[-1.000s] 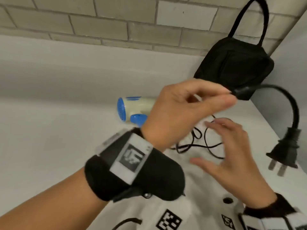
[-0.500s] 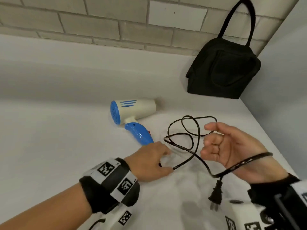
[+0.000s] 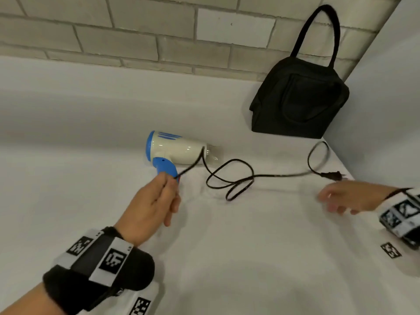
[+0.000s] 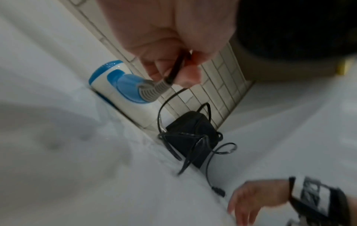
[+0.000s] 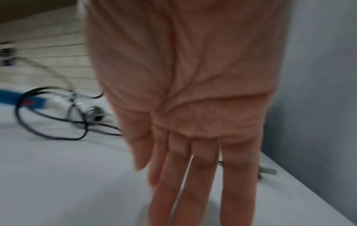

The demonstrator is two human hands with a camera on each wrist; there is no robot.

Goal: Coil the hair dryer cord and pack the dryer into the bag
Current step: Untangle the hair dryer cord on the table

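A white and blue hair dryer (image 3: 175,150) (image 4: 119,90) lies on its side on the white table (image 3: 227,258), nozzle to the right. Its black cord (image 3: 229,178) (image 4: 193,146) (image 5: 50,122) runs in loose loops to the right and ends in a plug (image 3: 331,175) near the right wall. My left hand (image 3: 156,201) (image 4: 173,71) pinches the cord just past the grey strain relief at the blue handle's end. My right hand (image 3: 341,198) (image 5: 193,160) hovers flat with straight fingers just below the plug, holding nothing. The black bag (image 3: 300,98) stands in the back right corner.
A brick wall rises behind a white ledge at the back. A grey wall (image 3: 386,110) bounds the table on the right, close to the bag and plug. Printed marker squares (image 3: 391,250) lie on the table's near part.
My right hand has let the cord go; the plug and cord now lie stretched out on the table to the right. My left hand moved up the cord to the dryer's handle end.
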